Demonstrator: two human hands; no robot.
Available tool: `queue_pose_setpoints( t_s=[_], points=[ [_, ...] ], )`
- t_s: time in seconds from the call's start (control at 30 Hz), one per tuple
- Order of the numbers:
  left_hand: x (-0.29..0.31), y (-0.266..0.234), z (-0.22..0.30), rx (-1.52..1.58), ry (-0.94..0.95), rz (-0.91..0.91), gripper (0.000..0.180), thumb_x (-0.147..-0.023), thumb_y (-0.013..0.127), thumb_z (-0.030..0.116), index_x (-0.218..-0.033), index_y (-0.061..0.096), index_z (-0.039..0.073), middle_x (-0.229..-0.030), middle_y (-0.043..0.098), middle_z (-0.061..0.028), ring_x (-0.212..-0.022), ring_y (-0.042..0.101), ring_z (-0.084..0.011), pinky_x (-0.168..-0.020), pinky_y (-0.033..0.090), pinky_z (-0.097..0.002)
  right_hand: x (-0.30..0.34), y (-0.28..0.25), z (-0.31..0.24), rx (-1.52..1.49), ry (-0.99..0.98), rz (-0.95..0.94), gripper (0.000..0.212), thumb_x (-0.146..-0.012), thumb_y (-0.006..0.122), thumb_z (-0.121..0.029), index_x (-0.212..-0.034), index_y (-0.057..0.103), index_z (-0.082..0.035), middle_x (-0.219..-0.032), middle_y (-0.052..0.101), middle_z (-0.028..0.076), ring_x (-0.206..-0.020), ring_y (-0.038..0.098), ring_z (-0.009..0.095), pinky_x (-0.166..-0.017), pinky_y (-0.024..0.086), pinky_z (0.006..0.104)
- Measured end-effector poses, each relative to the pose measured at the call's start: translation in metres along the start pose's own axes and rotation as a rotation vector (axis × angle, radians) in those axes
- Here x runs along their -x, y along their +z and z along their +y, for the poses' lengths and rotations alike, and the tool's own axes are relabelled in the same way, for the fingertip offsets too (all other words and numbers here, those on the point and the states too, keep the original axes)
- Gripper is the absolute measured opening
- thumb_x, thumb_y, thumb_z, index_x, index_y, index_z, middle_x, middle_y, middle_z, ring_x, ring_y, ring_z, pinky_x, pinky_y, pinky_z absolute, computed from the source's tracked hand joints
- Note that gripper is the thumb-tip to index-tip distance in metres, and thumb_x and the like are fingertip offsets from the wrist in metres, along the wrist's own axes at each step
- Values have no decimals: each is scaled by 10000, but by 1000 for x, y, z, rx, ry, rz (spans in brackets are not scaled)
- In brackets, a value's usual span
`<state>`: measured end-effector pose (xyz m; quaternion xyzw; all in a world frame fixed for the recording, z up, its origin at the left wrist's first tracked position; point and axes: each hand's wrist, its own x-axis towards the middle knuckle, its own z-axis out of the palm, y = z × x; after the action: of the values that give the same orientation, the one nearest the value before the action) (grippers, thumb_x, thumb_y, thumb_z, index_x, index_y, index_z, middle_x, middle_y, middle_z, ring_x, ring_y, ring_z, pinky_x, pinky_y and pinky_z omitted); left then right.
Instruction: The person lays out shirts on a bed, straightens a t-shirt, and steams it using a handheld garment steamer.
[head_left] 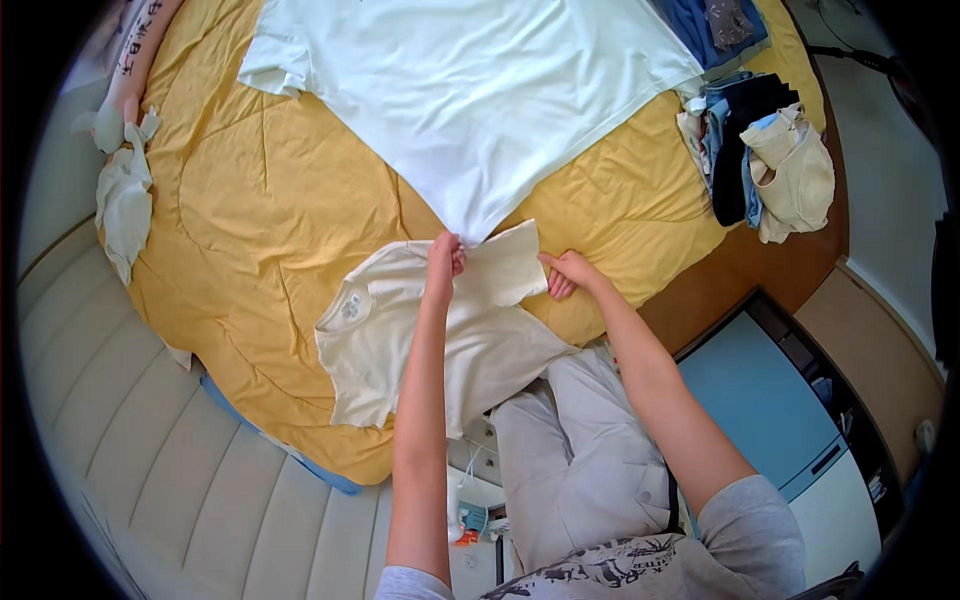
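Note:
A large white T-shirt (470, 80) spreads over the far part of the bed and tapers to a point toward me. My left hand (446, 262) is closed on that point, over the shoulder of a cream T-shirt (495, 340); whether it also grips the cream cloth is hidden. The cream T-shirt lies on its side at the near edge, collar to the left, its lower part hanging by my legs. At the end of its sleeve, on the right, my right hand (570, 274) pinches the edge between thumb and fingers.
A yellow quilt (300, 190) covers the bed. Folded clothes (735, 150) are stacked at the far right corner, with a blue bundle (700, 35) behind. The padded headboard (190, 440) runs along the left. A blue-topped cabinet (760, 390) stands to my right.

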<state>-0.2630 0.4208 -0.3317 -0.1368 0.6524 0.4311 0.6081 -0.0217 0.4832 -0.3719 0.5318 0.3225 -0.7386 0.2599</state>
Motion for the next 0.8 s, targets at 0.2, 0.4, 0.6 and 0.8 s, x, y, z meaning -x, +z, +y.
queue_pose_setpoints(
  t_s=[0.2,0.4,0.6,0.8],
  points=[
    [20,12,12,-219,163,-161,257,-780,571,309,-655,476,106,-520,360,69,-420,285,-14,-375,201,-175,0,-1,-2,28,45,-27,655,-761,424,-553,-603,567,66,-566,578,163,-454,581,208,-375,467,264],
    [36,23,3,-116,197,-167,208,-820,523,249,-690,478,93,-553,350,59,-460,275,-29,-411,217,-183,0,-7,-8,89,154,-88,638,-785,413,-523,-628,575,74,-580,584,159,-458,583,215,-377,470,264],
    [41,21,-14,-54,193,-35,181,-819,521,265,-756,510,95,-603,386,65,-533,331,-28,-468,276,-180,0,-10,-7,182,114,-94,610,-784,429,-508,-663,581,71,-609,590,164,-486,590,221,-401,481,267],
    [65,14,-12,-33,311,-45,204,-826,507,273,-859,533,73,-677,440,51,-584,360,-41,-541,332,-190,8,-44,3,-204,-183,-404,568,-817,396,-465,-1065,447,44,-1067,490,176,-944,518,244,-802,428,334]
  ],
)
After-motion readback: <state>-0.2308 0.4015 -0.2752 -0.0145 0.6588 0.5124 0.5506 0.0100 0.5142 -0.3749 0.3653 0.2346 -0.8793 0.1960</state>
